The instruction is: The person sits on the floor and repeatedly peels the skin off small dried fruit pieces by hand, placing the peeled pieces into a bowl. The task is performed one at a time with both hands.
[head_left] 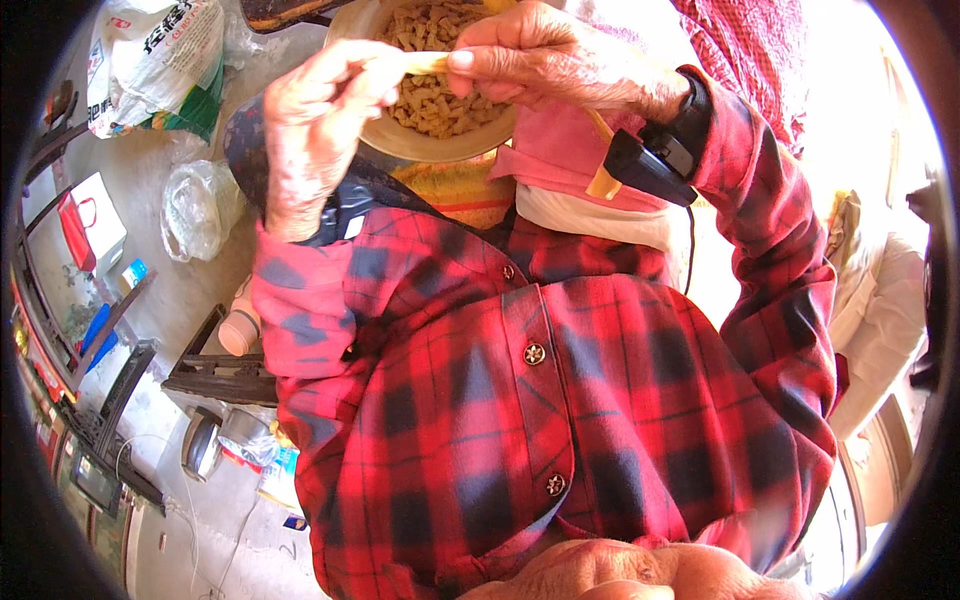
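My left hand (322,125) and my right hand (560,62) are raised close together at the top of the view. Between their pinched fingertips stretches a short pale yellow strip (427,63); what it is made of I cannot tell. Just below it stands a round cream bowl (440,152) holding many small, chopped, yellowish-tan pieces (440,112). Another yellowish strip (603,184) shows below my right wrist, partly hidden by a black device (650,165) strapped there.
Pink cloth (570,150) and a yellow-orange striped cloth (465,195) lie by the bowl. To the left are a printed white-and-green bag (155,65), a clear plastic bag (198,208), a pink bottle (240,325) and a dark wooden frame (225,375). Pale bedding (885,310) is at right.
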The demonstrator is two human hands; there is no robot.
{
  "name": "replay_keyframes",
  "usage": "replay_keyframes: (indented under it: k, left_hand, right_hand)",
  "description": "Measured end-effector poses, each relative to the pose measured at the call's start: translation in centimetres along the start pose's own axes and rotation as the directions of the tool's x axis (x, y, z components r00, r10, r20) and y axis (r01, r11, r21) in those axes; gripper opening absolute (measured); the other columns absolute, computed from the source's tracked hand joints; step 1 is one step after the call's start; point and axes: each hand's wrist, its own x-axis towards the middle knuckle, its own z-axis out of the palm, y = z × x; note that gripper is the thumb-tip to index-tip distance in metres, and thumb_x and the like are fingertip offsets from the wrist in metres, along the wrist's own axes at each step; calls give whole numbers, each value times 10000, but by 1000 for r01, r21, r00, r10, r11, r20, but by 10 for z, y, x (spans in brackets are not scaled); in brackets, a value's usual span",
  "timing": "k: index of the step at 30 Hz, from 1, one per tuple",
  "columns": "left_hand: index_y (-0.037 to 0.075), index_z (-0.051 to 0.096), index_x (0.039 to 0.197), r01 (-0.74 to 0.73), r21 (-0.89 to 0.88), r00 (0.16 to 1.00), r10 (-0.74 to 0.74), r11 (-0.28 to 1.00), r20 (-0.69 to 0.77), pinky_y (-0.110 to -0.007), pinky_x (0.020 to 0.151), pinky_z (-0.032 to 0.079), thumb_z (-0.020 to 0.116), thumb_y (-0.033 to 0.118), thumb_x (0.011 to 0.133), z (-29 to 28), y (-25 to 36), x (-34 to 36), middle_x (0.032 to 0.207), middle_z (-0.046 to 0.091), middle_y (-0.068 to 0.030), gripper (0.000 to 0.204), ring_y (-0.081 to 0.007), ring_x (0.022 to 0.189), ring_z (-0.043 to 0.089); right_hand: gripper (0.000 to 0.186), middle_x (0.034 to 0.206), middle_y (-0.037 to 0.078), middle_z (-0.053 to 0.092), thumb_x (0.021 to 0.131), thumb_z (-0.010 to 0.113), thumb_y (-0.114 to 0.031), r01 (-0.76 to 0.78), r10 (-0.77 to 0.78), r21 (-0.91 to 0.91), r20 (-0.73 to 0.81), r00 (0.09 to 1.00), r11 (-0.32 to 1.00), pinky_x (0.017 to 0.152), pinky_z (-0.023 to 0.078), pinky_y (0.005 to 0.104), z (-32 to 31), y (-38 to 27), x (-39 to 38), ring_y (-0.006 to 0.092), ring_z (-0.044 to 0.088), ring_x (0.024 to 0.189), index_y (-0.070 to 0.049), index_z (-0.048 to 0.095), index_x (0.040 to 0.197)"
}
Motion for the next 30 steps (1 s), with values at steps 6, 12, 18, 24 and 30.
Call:
replay_keyframes:
  k: [6,12,18,24,30]
  left_hand:
    - [-24,686,984,-14,-4,994,14,1000,-108,-182,573,433,644,78,912,-60,8,-26,771,645,-30,132,-65,654,571]
    - [-21,683,989,-74,227,978,116,971,-175,-229,684,484,654,107,912,-76,22,-36,847,661,-49,152,-113,761,609]
    - [23,628,1165,-313,876,897,418,367,145,-358,925,475,682,163,860,-34,39,-37,1070,667,-137,340,-286,1019,634]
    - [10,649,931,-453,660,888,241,599,392,-381,645,463,675,115,859,-13,28,-49,840,655,-114,130,-315,733,619]
    - [23,661,891,26,463,975,-124,886,184,-280,501,389,634,90,908,-46,35,-80,668,567,-41,74,-120,556,506]
  right_hand:
    - [355,648,-69,457,1008,511,-360,95,-85,-123,88,993,988,507,341,231,16,-8,11,47,413,577,-68,665,879]
    - [376,678,-28,525,995,521,-388,124,-107,-157,114,988,980,522,387,242,28,-14,25,62,486,610,-57,673,902]
    - [368,633,7,508,1008,519,-325,209,-176,-252,150,973,945,549,399,270,29,-15,23,84,466,609,-8,638,863]
    - [391,590,24,488,1014,496,-299,233,-168,-281,239,957,931,535,382,312,32,-2,7,115,457,574,7,616,803]
    - [391,604,40,482,1022,490,-299,207,-135,-274,259,956,939,540,387,313,43,-13,0,130,469,570,0,616,803]
